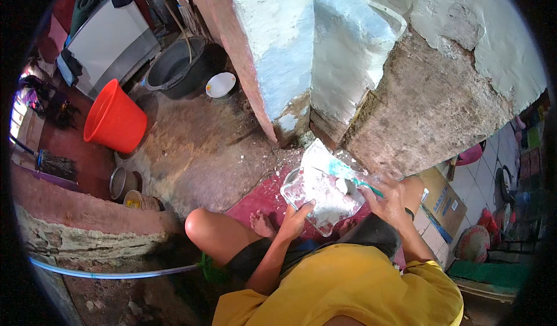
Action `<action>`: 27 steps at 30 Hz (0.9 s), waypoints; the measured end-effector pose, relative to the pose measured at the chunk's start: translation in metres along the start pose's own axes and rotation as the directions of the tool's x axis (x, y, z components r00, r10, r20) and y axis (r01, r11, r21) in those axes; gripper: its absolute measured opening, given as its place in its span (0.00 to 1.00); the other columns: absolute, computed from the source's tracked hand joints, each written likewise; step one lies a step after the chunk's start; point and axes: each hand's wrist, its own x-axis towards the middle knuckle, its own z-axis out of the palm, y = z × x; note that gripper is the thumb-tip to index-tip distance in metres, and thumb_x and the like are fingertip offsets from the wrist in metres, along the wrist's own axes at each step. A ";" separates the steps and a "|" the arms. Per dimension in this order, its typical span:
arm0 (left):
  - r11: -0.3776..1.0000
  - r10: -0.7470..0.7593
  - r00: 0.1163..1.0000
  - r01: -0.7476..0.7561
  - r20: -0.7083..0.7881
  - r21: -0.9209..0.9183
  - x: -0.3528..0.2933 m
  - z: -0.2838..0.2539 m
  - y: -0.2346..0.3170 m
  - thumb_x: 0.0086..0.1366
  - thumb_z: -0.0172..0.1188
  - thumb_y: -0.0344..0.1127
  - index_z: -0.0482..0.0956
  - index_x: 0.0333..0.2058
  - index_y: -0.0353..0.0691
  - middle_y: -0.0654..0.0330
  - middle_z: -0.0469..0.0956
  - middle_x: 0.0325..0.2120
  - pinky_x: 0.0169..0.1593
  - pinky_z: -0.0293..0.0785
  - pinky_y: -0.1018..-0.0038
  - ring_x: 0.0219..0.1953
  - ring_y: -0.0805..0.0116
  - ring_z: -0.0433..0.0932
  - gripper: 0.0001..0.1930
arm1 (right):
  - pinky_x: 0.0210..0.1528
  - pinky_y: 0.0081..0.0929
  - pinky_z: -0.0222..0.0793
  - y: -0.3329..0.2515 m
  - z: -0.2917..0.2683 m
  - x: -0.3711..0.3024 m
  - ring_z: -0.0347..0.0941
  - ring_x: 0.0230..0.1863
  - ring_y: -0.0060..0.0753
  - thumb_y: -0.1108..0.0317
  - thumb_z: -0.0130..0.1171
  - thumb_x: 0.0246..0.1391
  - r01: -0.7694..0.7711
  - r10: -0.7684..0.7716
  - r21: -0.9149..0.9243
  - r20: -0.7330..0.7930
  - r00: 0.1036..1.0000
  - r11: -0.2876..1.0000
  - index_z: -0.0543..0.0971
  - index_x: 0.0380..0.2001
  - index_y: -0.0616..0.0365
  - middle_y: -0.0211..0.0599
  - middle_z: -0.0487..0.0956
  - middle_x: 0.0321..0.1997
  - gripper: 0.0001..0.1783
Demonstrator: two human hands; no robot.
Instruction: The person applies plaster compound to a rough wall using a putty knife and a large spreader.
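Observation:
In my lap, a shallow see-through plastic tray (326, 228) is smeared with white paste (331, 198). My left hand (295, 220) grips its near left edge, thumb on top. A white piece with a teal patch (320, 159) rises at the tray's far side; I cannot tell whether it is a bag or a sheet. My right hand (387, 199) is closed round a tool with a teal handle (371, 189). The tool's working end lies in the white paste over the tray, so its kind is hidden.
Ahead stands a wall corner with fresh white plaster (342, 53) and bare rough cement (429, 99). An orange-red bucket (119, 120), a black basin (174, 70) and a white bowl (220, 85) stand at the left. A cardboard box (444, 201) lies at the right.

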 end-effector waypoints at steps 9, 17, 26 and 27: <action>0.997 0.066 0.996 -0.068 -0.064 -0.020 0.007 0.001 0.008 0.60 0.54 0.30 0.67 0.49 0.33 0.61 0.72 0.43 0.50 0.62 0.73 0.45 0.72 0.68 0.18 | 0.28 0.29 0.66 -0.005 -0.040 0.004 0.73 0.26 0.40 0.72 0.61 0.42 -0.032 0.035 -0.103 0.029 0.999 0.994 0.81 0.29 0.58 0.41 0.77 0.26 0.07; 0.981 0.143 0.989 -0.138 -0.034 0.133 0.003 0.008 0.009 0.62 0.52 0.32 0.67 0.49 0.32 0.62 0.71 0.43 0.51 0.62 0.74 0.46 0.72 0.68 0.18 | 0.29 0.29 0.68 0.004 0.000 -0.002 0.73 0.26 0.41 0.73 0.61 0.42 0.003 0.002 0.055 -0.077 0.997 0.998 0.81 0.34 0.57 0.43 0.77 0.26 0.12; 0.997 0.059 0.998 -0.061 0.034 0.051 -0.006 0.016 -0.004 0.56 0.56 0.30 0.66 0.49 0.34 0.62 0.72 0.41 0.49 0.63 0.73 0.43 0.70 0.70 0.21 | 0.29 0.24 0.68 -0.003 0.016 0.021 0.71 0.24 0.24 0.74 0.59 0.46 -0.112 0.144 0.261 -0.107 0.984 0.959 0.78 0.38 0.63 0.41 0.78 0.28 0.13; 0.999 0.027 0.999 -0.027 -0.017 0.020 -0.005 0.016 -0.003 0.57 0.55 0.30 0.66 0.49 0.34 0.62 0.72 0.42 0.49 0.63 0.72 0.43 0.70 0.69 0.20 | 0.30 0.24 0.69 -0.002 0.011 0.022 0.72 0.26 0.24 0.73 0.59 0.47 -0.184 0.231 0.353 -0.097 0.968 0.917 0.78 0.38 0.63 0.40 0.78 0.29 0.13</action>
